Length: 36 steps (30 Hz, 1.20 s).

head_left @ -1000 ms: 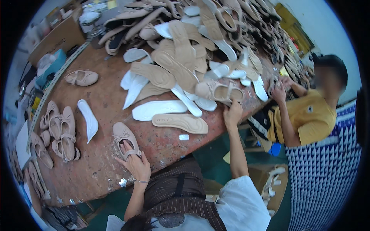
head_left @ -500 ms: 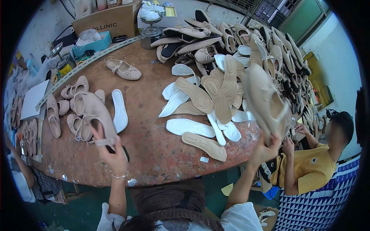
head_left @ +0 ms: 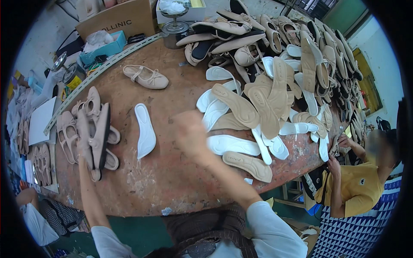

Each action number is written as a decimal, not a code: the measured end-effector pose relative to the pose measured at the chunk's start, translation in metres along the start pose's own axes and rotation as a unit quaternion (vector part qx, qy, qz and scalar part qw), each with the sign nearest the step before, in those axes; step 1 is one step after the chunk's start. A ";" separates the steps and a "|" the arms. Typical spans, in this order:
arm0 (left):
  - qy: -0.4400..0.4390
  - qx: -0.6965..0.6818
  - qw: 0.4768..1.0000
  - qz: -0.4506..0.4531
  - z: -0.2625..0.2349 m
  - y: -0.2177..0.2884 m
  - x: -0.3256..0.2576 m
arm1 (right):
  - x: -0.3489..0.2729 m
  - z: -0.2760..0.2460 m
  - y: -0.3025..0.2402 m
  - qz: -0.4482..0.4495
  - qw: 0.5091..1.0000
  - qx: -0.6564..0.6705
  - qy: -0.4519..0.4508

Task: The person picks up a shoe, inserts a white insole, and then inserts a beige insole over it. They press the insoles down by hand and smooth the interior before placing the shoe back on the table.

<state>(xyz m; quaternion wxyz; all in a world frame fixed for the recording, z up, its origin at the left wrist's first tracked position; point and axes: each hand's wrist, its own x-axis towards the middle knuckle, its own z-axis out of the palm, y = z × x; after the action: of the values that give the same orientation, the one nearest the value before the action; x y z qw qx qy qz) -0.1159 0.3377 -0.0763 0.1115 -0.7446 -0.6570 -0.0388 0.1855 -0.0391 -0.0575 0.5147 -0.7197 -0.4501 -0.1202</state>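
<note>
Insp. of desk [head_left: 172, 187]: L. hand [head_left: 81, 148] is in at the near side of a grp. of beige shoes [head_left: 66, 133], located nr. the L. edge; one dark-soled shoe [head_left: 101, 135] there stands tipped on its side, just R. of the hand. R. hand [head_left: 189, 131] is over the mid. of desk, btwn. a lone white insole [head_left: 145, 131] to its L. and the heap of beige insoles [head_left: 266, 109] to its R. View of both hands is poor (R. blurred, L. fingers partly hidden), so can't tell if either is clamped on anything or if fingers are apart. White insoles [head_left: 234, 145] lie w/ the beige ones, some overlapping, toward the R. edge. A single beige shoe w/ bow [head_left: 146, 77] sits apart, toward the far edge. Lg. pile of shoes [head_left: 247, 56] covers the far R. corner. Perforated metal strip [head_left: 101, 71] runs along the far L. edge; blue tray [head_left: 103, 51] is just beyond it. Co-worker in yellow shirt [head_left: 355, 185] is at the R. edge, both hands raised nr. desk.
</note>
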 end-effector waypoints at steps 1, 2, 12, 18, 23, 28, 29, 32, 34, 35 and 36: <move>-0.032 0.002 0.999 0.009 0.005 0.003 0.005 | 0.007 -0.026 0.038 0.059 0.990 -0.123 -0.024; -0.064 0.007 0.998 0.017 0.003 0.002 0.010 | 0.005 -0.044 0.086 0.075 0.957 -0.279 -0.027; -0.172 -0.582 0.687 0.400 -0.155 0.364 -0.092 | 0.025 -0.127 0.128 0.104 0.972 -0.208 0.029; 0.110 -0.211 0.880 0.412 -0.056 0.567 -0.104 | -0.007 -0.206 0.116 -0.006 0.899 -0.033 0.437; 0.066 -0.212 0.873 0.435 -0.065 0.550 -0.082 | -0.035 -0.298 0.111 0.006 0.813 0.394 0.428; -0.010 -0.238 0.847 0.475 -0.063 0.478 -0.097 | -0.072 -0.318 0.161 0.072 0.525 0.745 0.406; -0.015 -0.241 0.841 0.484 -0.067 0.462 -0.113 | -0.071 -0.312 0.167 0.075 0.528 0.749 0.394; -0.096 -0.258 0.825 0.494 -0.086 0.412 -0.157 | -0.046 -0.301 0.158 0.321 0.774 0.407 0.365; -0.155 -0.206 0.818 0.515 -0.112 0.380 -0.164 | -0.028 -0.297 0.152 0.358 0.888 0.174 0.230; -0.175 -0.262 0.800 0.511 -0.106 0.378 -0.154 | -0.024 -0.307 0.150 0.349 0.927 0.079 0.117; -0.199 -0.313 0.780 0.504 -0.095 0.378 -0.142 | 0.006 -0.304 0.124 0.327 0.932 0.096 0.123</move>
<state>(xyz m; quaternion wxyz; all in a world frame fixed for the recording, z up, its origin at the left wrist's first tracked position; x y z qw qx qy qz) 0.2471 0.1374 -0.0560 -0.2568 -0.9546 -0.1478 -0.0318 0.3727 -0.3022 0.0024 0.6437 -0.7537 -0.1321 0.0107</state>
